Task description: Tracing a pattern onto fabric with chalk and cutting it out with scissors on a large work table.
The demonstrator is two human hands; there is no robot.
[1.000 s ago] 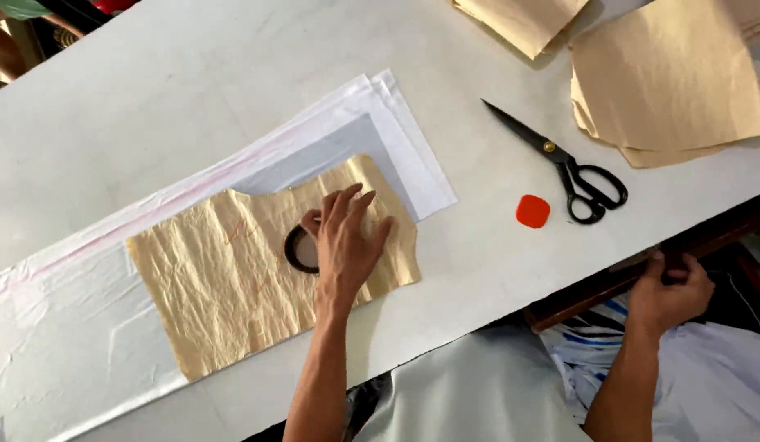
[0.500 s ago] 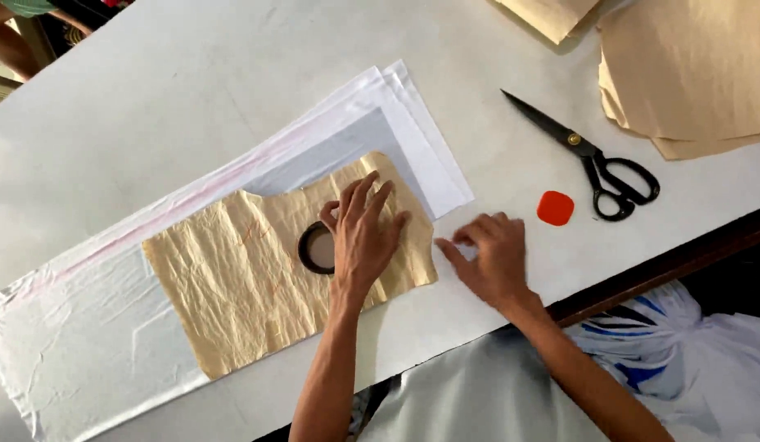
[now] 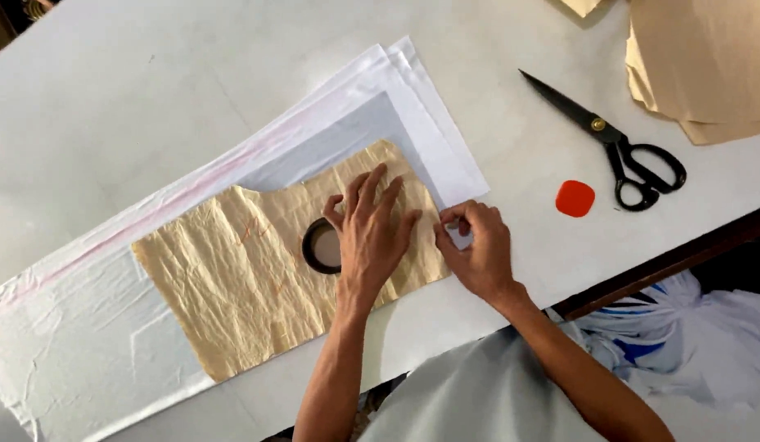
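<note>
Left hand (image 3: 372, 233) spread flat on crumpled tan pattern (image 3: 249, 278), beside black ring (image 3: 321, 245). Right hand (image 3: 474, 250) pinching corner of white fabric (image 3: 396, 106) at pattern's edge. Pattern lying atop fabric on bench (image 3: 110, 98). Scissors (image 3: 617, 143) and red chalk (image 3: 575, 198) well apart, rightward.

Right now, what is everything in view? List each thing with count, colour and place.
table: one, white, fills the view, dark front edge at right.
cloth stack: several layers, white, laid diagonally across the table.
paper pattern: one, tan, crumpled, on the cloth.
tape roll: one, dark, on the pattern beside the left hand.
scissors: one pair, black, right of the cloth.
chalk piece: one, red-orange, near the scissors.
paper sheets: several, brown, top right corner.
left hand: flat on the pattern.
right hand: fingers pinched at the pattern's right edge.
</note>
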